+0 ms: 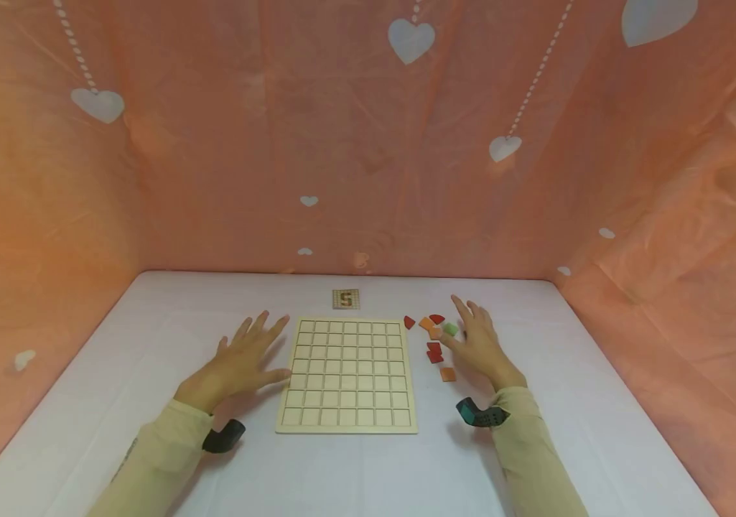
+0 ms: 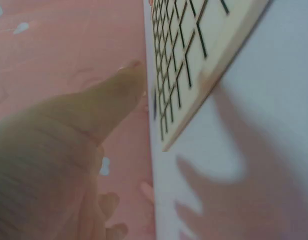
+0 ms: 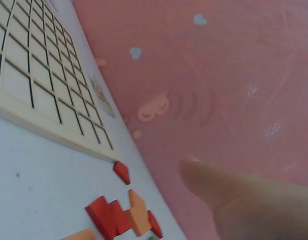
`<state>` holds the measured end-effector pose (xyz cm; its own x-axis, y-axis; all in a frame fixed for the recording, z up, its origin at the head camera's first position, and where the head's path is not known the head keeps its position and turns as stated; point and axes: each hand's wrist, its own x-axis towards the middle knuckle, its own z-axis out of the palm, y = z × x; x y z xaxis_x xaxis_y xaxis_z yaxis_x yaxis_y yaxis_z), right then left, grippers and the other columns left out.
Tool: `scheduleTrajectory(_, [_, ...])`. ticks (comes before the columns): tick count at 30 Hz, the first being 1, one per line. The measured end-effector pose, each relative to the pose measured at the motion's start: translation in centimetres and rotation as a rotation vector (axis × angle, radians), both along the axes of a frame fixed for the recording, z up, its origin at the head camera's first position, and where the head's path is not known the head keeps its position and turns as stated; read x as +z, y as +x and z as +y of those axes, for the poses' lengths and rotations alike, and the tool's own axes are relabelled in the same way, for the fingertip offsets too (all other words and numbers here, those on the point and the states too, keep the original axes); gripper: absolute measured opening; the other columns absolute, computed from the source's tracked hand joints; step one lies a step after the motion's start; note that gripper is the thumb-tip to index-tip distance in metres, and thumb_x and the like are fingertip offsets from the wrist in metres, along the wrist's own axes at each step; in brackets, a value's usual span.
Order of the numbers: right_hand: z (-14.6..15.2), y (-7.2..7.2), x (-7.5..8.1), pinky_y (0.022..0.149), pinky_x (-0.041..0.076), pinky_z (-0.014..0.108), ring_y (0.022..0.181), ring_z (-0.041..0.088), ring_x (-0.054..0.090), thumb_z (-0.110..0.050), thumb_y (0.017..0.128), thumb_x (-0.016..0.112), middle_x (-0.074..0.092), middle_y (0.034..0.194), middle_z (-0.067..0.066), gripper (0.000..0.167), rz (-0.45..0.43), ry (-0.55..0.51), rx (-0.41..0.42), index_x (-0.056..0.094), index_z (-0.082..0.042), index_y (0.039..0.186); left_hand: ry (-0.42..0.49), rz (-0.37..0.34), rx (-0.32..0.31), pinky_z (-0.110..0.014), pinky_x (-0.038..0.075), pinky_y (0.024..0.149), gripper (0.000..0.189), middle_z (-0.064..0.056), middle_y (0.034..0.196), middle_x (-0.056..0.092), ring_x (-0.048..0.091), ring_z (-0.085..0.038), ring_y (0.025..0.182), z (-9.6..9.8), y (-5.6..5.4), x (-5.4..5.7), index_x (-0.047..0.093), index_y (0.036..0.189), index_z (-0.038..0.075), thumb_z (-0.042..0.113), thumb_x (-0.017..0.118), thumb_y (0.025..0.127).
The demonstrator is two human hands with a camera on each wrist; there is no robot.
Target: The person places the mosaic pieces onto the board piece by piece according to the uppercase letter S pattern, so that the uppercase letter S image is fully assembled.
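On the white table (image 1: 355,474), centred: one gridded wooden board (image 1: 346,375), small coloured pieces (image 1: 434,356) off its right edge. Left hand (image 1: 232,366) and right hand (image 1: 480,348): spread, grasping nothing; a low right-hand sweep could scatter the pieces.

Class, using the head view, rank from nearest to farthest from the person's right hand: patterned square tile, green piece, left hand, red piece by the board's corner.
1. Green piece: close beside the right hand.
2. Red piece: by the board, far right corner.
3. Patterned square tile: beyond the board's far edge.
4. Left hand: at the board's left.
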<state>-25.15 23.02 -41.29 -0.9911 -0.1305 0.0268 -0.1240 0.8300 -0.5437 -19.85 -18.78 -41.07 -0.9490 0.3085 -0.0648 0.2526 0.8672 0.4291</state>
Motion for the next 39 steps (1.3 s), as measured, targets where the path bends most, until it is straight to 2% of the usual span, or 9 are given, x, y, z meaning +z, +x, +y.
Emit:
scheduleTrajectory(6, [-0.3, -1.0, -0.9, 0.124, 0.019, 0.068, 0.153, 0.047, 0.017, -0.027, 0.101, 0.059, 0.025, 0.164, 0.027, 0.071, -0.014, -0.102, 0.006, 0.024, -0.01, 0.161, 0.096, -0.048, -0.049, -0.076, 0.02, 0.118, 0.098, -0.025, 0.169, 0.012, 0.015, -0.053, 0.153, -0.3, -0.2, -1.1, 0.02, 0.163, 0.014, 0.045, 0.075, 0.087])
scheduleTrajectory(9, [-0.6, -1.8, -1.2, 0.124, 0.023, 0.065, 0.152, 0.045, 0.024, -0.025, 0.103, 0.056, 0.029, 0.163, 0.025, 0.064, -0.01, -0.14, 0.01, 0.029, -0.011, 0.16, 0.127, -0.064, -0.076, -0.07, 0.022, 0.121, 0.096, -0.024, 0.168, 0.016, 0.019, -0.05, 0.153, -0.5, -0.4, -1.5, 0.026, 0.161, 0.009, 0.037, 0.079, 0.086])
scheduleTrajectory(14, [-1.2, -2.9, -1.8, 0.123, 0.027, 0.063, 0.15, 0.044, 0.032, -0.018, 0.104, 0.055, 0.034, 0.161, 0.024, 0.057, 0.001, -0.186, 0.054, 0.035, -0.01, 0.157, 0.153, -0.111, -0.123, -0.065, 0.022, 0.124, 0.093, -0.024, 0.165, 0.026, 0.024, -0.049, 0.152, -0.5, -0.6, -1.7, 0.033, 0.157, 0.003, 0.022, 0.083, 0.081])
scheduleTrajectory(17, [-1.4, -3.1, -2.3, 0.125, 0.026, 0.061, 0.149, 0.041, 0.034, -0.013, 0.104, 0.053, 0.037, 0.16, 0.022, 0.055, -0.014, -0.201, 0.059, 0.037, -0.011, 0.157, 0.145, -0.131, -0.13, -0.066, 0.024, 0.123, 0.091, -0.023, 0.163, 0.033, 0.026, -0.051, 0.15, -0.4, -0.6, -1.5, 0.037, 0.156, 0.004, 0.02, 0.084, 0.079])
scheduleTrajectory(22, [-1.4, -3.1, -2.9, 0.125, 0.028, 0.058, 0.149, 0.038, 0.036, -0.013, 0.104, 0.053, 0.042, 0.159, 0.018, 0.053, -0.048, -0.185, 0.031, 0.04, -0.013, 0.156, 0.108, -0.148, -0.13, -0.069, 0.024, 0.12, 0.086, -0.02, 0.162, 0.037, 0.025, -0.054, 0.149, 0.0, -0.6, -1.2, 0.046, 0.151, 0.004, 0.024, 0.086, 0.078])
scheduleTrajectory(28, [-1.5, -3.3, -3.1, 0.124, 0.031, 0.057, 0.148, 0.039, 0.038, -0.011, 0.104, 0.052, 0.047, 0.155, 0.02, 0.05, -0.021, -0.14, 0.016, 0.044, -0.01, 0.153, 0.067, -0.121, -0.128, -0.067, 0.027, 0.12, 0.085, -0.019, 0.161, 0.038, 0.031, -0.051, 0.148, 0.2, -0.6, -0.9, 0.05, 0.148, 0.004, 0.028, 0.087, 0.076])
scheduleTrajectory(34, [-1.6, -3.4, -3.3, 0.121, 0.036, 0.056, 0.141, 0.041, 0.044, -0.002, 0.102, 0.051, 0.053, 0.145, 0.022, 0.044, 0.006, -0.087, -0.013, 0.053, -0.007, 0.147, 0.088, -0.111, -0.147, -0.065, 0.029, 0.121, 0.083, -0.022, 0.16, 0.039, 0.034, -0.05, 0.147, 0.2, -0.8, -1.4, 0.05, 0.147, 0.001, 0.026, 0.087, 0.077])
scheduleTrajectory(39, [-1.2, -3.5, -3.8, 0.12, 0.036, 0.057, 0.139, 0.041, 0.044, -0.004, 0.103, 0.052, 0.053, 0.144, 0.022, 0.04, 0.017, -0.033, -0.043, 0.057, -0.004, 0.142, 0.102, -0.117, -0.16, -0.064, 0.03, 0.121, 0.082, -0.023, 0.16, 0.039, 0.034, -0.05, 0.147, 0.5, -1.0, -1.7, 0.05, 0.147, -0.001, 0.023, 0.086, 0.078])
